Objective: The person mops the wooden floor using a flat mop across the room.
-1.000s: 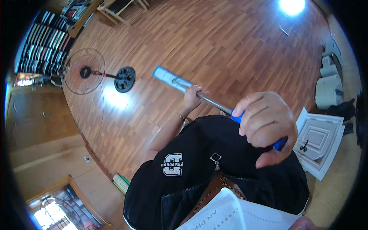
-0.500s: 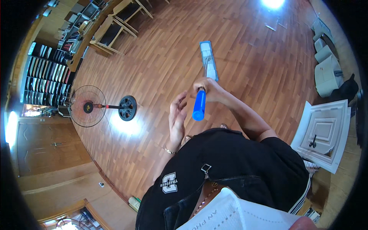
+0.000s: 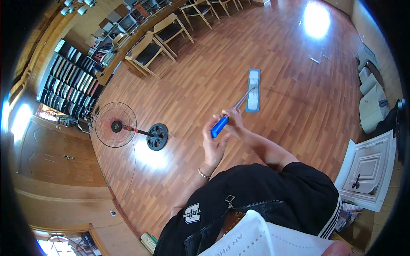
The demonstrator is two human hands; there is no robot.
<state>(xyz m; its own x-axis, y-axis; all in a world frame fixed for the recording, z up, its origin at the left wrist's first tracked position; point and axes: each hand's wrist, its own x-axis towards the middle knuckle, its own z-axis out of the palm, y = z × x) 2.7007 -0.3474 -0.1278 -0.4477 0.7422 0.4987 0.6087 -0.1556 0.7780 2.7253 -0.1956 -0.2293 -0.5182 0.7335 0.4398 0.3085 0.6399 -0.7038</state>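
Note:
A flat mop (image 3: pixel 253 102) with a long, pale blue-edged head lies on the wood floor ahead of me. Its thin metal pole rises toward me and ends in a blue handle grip (image 3: pixel 219 127). My right hand (image 3: pixel 233 120) is closed around the pole just beyond that grip. Close against the grip's near end is my left hand (image 3: pixel 213 145), its thumb apart from the fingers; the grip covers part of the palm. Whether the left palm touches the grip is hard to see.
A standing fan (image 3: pixel 157 136) is on the left, its cord trailing over the floor. Wooden chairs (image 3: pixel 145 53) line a long desk at far left. Beside me on the right stand a white cabinet door (image 3: pixel 363 170) and pale containers (image 3: pixel 370 111). Small flat pieces (image 3: pixel 315 60) lie far right.
The mop head has shifted right and its pole now slants more. My left hand has come over to the blue grip. The right hand keeps its hold.

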